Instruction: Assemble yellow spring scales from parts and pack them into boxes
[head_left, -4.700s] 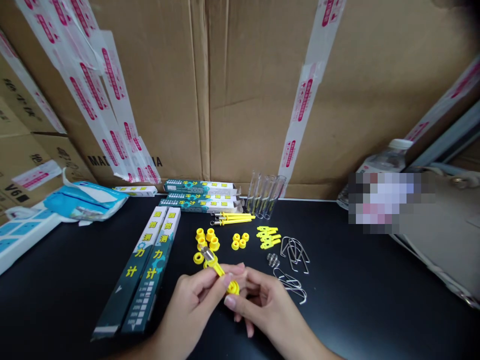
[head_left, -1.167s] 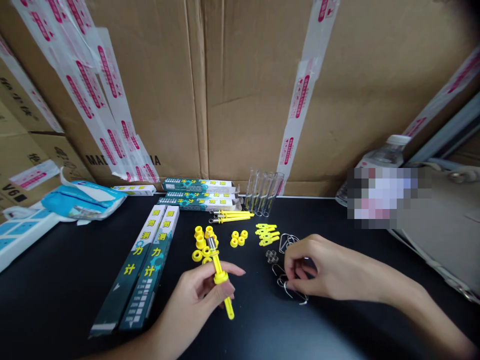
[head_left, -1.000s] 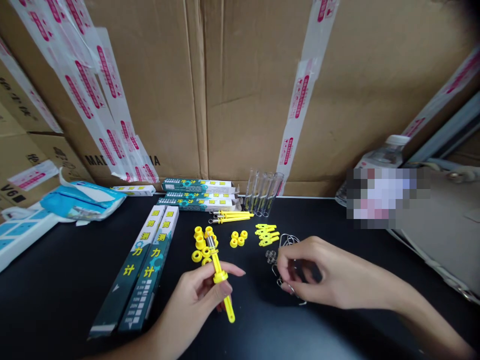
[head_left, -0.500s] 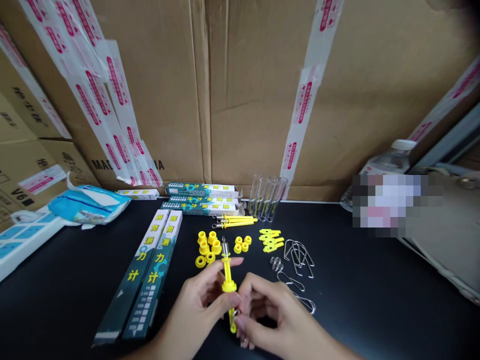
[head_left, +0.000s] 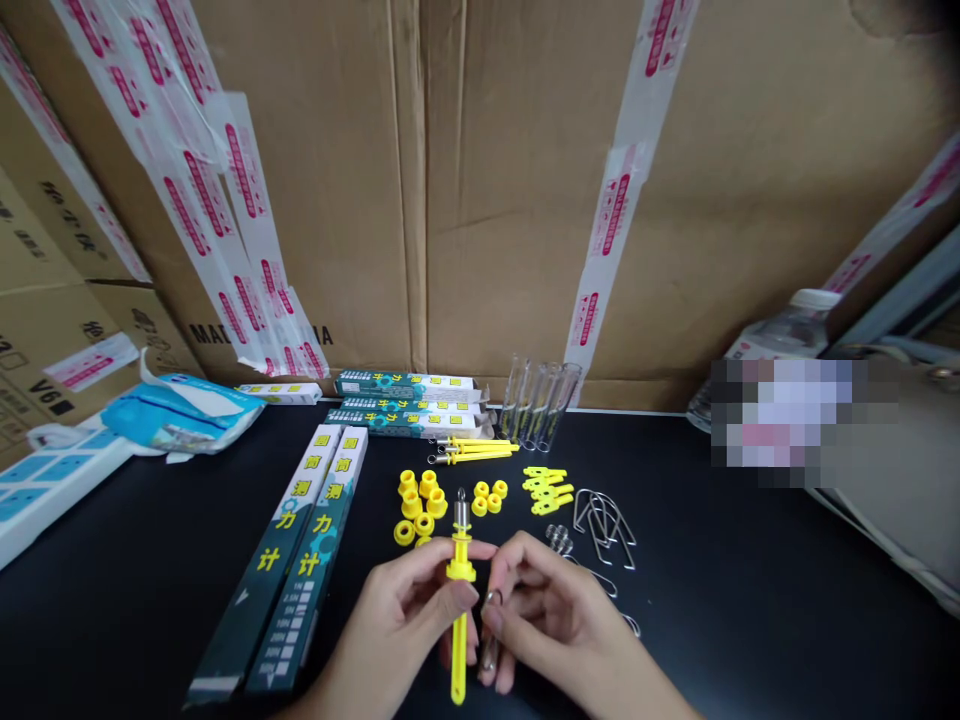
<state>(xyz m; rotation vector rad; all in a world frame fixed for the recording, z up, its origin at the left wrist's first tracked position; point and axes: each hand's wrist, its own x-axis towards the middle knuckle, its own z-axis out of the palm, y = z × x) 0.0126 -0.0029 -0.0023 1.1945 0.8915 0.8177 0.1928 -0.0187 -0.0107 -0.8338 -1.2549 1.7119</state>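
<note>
Rod: yellow rod (head_left: 458,650), lower centre of frame, upright, metal spring end on top.
Left hand: left hand (head_left: 409,612) pinched on the yellow rod at its collar.
Right hand: right hand (head_left: 559,622), fingers closed round a small wire hook (head_left: 491,610) just beside the rod's lower half.
Handling (judged): rod light, stiff, thin plastic; hold at collar. Hook tiny, likely slippery.
Nearby: yellow caps (head_left: 418,497) and wire clips (head_left: 604,515) above the hands on the table (head_left: 750,600).

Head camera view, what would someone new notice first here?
The upright yellow rod with a metal tip stands out at the bottom centre, pinched in the left hand, while the right hand beside it holds a small metal wire piece. Behind them, yellow caps, bent wire hooks and clear tubes are set out on the black table, with two long green boxes to the left. A taped cardboard wall fills the background.
</note>
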